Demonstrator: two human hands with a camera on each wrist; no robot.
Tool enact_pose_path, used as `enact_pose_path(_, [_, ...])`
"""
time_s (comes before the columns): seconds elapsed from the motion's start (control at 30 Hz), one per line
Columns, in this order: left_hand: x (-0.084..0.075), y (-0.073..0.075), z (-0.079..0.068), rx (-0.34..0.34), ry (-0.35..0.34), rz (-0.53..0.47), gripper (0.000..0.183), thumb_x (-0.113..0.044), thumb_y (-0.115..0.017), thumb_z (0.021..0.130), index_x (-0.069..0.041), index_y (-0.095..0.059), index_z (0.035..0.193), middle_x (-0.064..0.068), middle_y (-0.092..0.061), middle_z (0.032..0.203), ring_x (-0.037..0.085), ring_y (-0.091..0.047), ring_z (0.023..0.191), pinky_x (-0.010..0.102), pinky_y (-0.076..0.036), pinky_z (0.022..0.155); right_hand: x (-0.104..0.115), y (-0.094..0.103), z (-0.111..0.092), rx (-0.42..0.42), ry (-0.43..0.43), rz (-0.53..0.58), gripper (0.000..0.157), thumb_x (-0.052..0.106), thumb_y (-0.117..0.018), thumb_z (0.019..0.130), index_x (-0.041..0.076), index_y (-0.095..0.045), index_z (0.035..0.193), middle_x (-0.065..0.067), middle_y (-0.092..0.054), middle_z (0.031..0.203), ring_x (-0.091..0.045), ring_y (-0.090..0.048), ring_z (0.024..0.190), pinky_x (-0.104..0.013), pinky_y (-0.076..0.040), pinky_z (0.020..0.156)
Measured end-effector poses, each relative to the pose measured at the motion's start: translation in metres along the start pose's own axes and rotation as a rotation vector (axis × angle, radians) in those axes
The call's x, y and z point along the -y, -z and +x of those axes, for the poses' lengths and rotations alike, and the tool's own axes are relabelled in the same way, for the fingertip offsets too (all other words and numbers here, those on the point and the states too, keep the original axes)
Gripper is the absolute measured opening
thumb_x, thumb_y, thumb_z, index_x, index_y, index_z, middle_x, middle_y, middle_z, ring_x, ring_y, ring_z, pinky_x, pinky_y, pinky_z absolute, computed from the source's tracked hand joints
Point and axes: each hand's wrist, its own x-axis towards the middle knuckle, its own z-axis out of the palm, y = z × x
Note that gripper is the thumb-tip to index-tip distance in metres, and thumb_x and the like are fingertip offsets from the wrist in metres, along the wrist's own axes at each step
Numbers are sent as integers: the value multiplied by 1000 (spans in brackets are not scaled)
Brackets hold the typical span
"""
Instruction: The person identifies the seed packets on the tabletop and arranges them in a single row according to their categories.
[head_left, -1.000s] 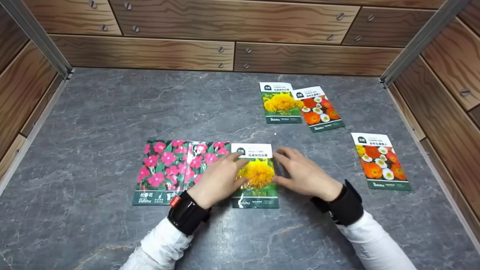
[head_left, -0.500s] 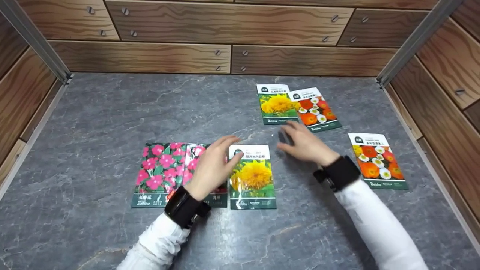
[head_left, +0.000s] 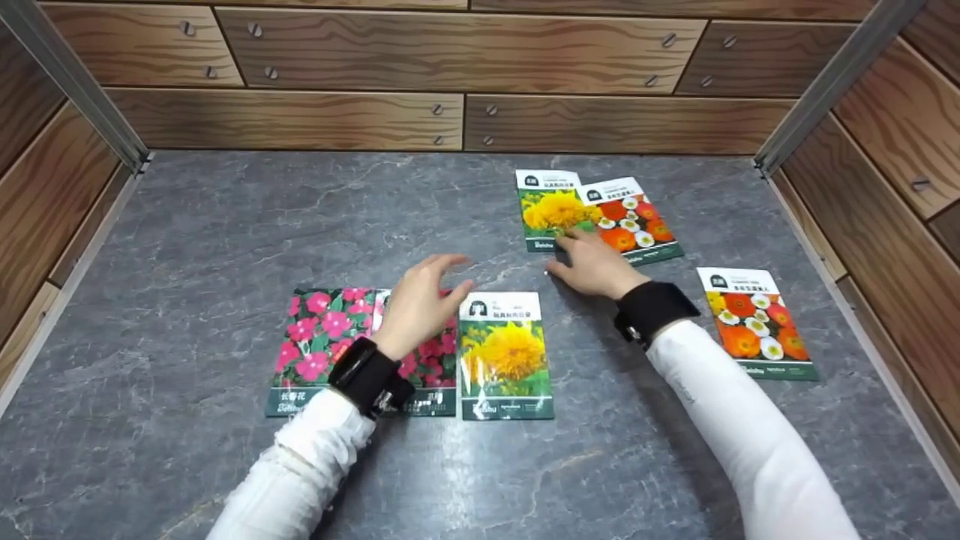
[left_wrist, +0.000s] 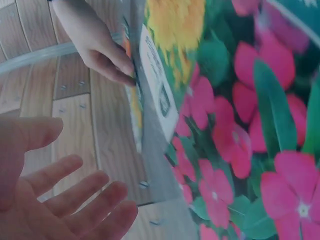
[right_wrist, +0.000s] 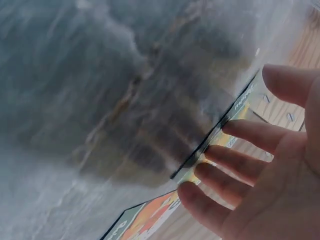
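Observation:
My right hand (head_left: 596, 264) reaches to the back, its fingers over the lower edge of a seed packet with yellow flowers (head_left: 550, 206). In the right wrist view the fingers (right_wrist: 235, 131) are spread, fingertips right at that packet's dark edge. A seed packet with orange and white flowers (head_left: 637, 217) lies against its right side, partly behind the hand. My left hand (head_left: 421, 304) hovers with relaxed fingers over two pink-flowered seed packets (head_left: 319, 334), hiding part of the right one. Beside these, squared up with them, lies another yellow-flowered seed packet (head_left: 510, 360).
Another orange-and-white seed packet (head_left: 757, 322) lies apart at the right, slightly tilted. The grey marbled tabletop (head_left: 300, 210) is bordered by wood-patterned panels (head_left: 300, 120) at the back and both sides.
My right hand has left the front yellow-flowered packet and moved back to the rear one. My left hand has lifted off the front packet and shifted left and slightly back. The packets lie as before.

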Motion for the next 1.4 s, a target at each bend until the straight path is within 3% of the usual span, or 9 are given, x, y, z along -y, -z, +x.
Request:
enact_pose_path(0.07, [4,1,3,7,17,-22,44,-24,-60,108,-8,-58,149,17,-59,153,23,-55,66,33,-43,69,5,-3,-1,7,19,-14,67,39,-52,110,-3,-38,160,-30,-31,169,-49,-29,158,-62,-26,132])
enact_pose_path(0.2, [8,2,12,19,41,-39,45,-24,-60,108,-5,-56,149,19,-60,151,32,-68,95,40,-53,92,23,-8,-2,7,73,-21,65,38,-53,109,-1,-39,160,-27,-34,169,-47,-32,158,-60,-28,132])
enact_pose_path(0.43, [13,1,35,68,103,15,47,-25,-59,109,-6,-55,151,20,-66,140,31,-67,89,37,-47,77,60,-15,-2,52,145,-24,62,37,-53,109,2,-42,160,-25,-34,170,-45,-32,159,-59,-28,132])
enact_pose_path(0.6, [18,-3,48,70,171,92,46,-26,-58,109,-9,-56,152,19,-61,149,35,-66,125,47,-54,106,70,-13,2,29,148,20,58,33,-54,109,4,-44,159,-25,-38,168,-45,-34,158,-60,-30,131])
enact_pose_path(0.77, [20,-9,55,100,137,153,45,-25,-60,108,-9,-58,150,19,-61,151,36,-58,141,50,-47,120,61,-8,11,-91,46,155,60,29,-55,109,1,-41,159,-27,-44,163,-46,-40,154,-58,-33,130])
enact_pose_path(1.07, [14,-13,58,205,73,291,40,-22,-59,109,-9,-62,146,17,-50,163,37,-56,143,48,-44,124,58,5,26,-42,-140,556,65,29,-55,109,3,-31,164,-25,-46,161,-40,-49,147,-52,-45,122])
enact_pose_path(1.27, [12,-9,53,238,70,250,41,-20,-54,110,-8,-59,149,17,-44,167,39,-66,122,41,-51,105,61,11,28,-155,-173,776,55,12,-58,106,-4,-43,156,-26,-54,151,-36,-55,135,-39,-50,109])
enact_pose_path(1.37, [11,-7,50,226,69,216,42,-20,-54,110,-8,-58,150,18,-51,162,40,-67,118,44,-51,104,62,13,28,-165,-176,789,53,10,-59,105,-5,-47,154,-25,-55,154,-35,-56,138,-38,-51,111])
enact_pose_path(1.4, [12,-7,50,209,69,202,42,-20,-55,110,-7,-58,150,19,-54,160,40,-65,126,47,-51,111,62,13,27,-170,-176,788,53,9,-60,104,-5,-48,154,-24,-56,154,-33,-57,137,-36,-52,109])
